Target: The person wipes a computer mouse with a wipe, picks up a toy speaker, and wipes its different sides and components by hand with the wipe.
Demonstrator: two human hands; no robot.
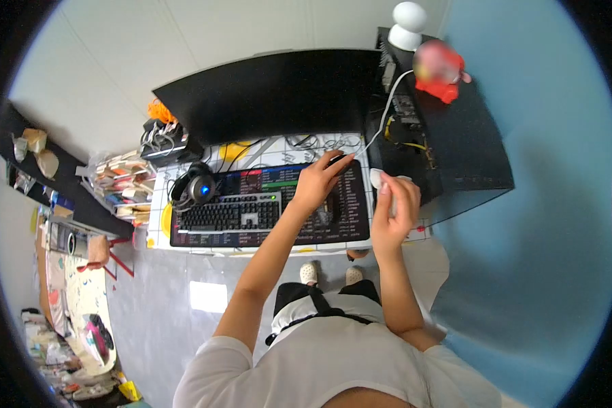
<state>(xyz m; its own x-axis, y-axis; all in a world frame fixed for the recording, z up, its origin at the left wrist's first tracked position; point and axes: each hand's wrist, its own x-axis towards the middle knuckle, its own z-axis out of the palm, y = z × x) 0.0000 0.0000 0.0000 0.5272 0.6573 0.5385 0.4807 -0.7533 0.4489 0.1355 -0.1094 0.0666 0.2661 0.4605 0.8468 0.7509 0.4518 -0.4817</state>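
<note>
And the right hand (397, 211) pinches a small white piece (376, 178) just off the desk mat's (352, 221) right edge, not yet set down; the left (315, 182) hovers over the mat's far-right corner, by the white cable (389, 103), grip unclear.

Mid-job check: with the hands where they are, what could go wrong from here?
First, the small white object sits in the right hand's fingertips, so it might slip and drop.

Second, the thin white cable runs down past the yellow wires showing in the black computer case toward both hands; a careless sweep by the right or left hand might snag it.
</note>
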